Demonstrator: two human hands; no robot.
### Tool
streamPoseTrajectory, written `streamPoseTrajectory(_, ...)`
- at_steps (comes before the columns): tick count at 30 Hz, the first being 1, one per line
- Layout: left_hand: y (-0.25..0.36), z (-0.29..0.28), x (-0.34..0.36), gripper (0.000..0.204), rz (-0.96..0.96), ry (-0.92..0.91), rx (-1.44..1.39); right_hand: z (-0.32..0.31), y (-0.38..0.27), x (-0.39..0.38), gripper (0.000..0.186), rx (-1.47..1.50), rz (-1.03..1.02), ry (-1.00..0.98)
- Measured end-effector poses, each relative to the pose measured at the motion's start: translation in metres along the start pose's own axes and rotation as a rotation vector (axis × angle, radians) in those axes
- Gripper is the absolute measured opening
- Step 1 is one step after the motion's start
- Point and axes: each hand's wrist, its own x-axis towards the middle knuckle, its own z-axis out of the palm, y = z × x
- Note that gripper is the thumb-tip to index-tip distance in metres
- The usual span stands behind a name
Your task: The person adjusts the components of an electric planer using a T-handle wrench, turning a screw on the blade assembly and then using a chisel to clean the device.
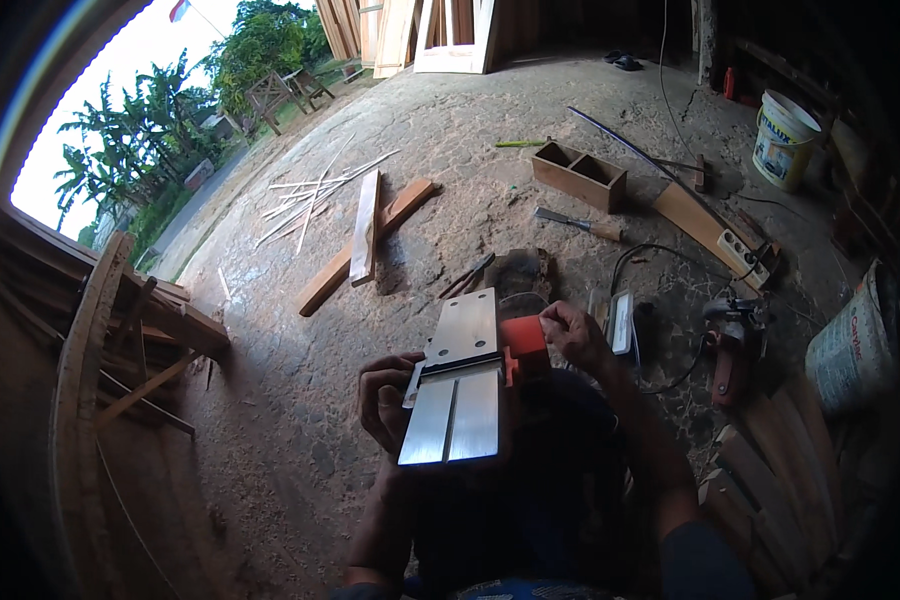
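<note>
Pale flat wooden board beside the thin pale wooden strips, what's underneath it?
A reddish-brown wooden beam crosses beneath the pale flat wooden board, showing on both sides. The beam's middle, and anything else directly under the board, is covered and can't be seen.

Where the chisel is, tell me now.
In the head view, the chisel lies on the floor right of centre, on the near side of the divided wooden box.

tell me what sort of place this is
Likely a carpentry workshop: there's what looks like an upturned power planer, a chisel on the rough floor, and wooden boards standing at the back.
</note>
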Motion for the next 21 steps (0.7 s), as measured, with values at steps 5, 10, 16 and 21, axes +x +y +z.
streamPoseTrajectory(5, -0.007, -0.002, 0.007, 0.032, -0.06, -0.062, 0.1, 0.006, 0.016, -0.055, 0.019, -0.301, 0.109, -0.626)
streamPoseTrajectory(10, 0.011, -0.009, 0.012, 0.026, -0.085, -0.032, 0.178, 0.034, 0.039, -0.081, 0.02, -0.168, 0.198, -0.673)
streamPoseTrajectory(16, 0.01, 0.008, 0.02, 0.024, -0.139, -0.058, 0.175, 0.026, 0.06, -0.09, 0.021, -0.063, 0.289, -0.519)
streamPoseTrajectory(21, 0.014, -0.002, 0.018, 0.025, -0.08, -0.034, 0.203, 0.027, 0.078, -0.082, 0.022, 0.087, 0.319, -0.426)
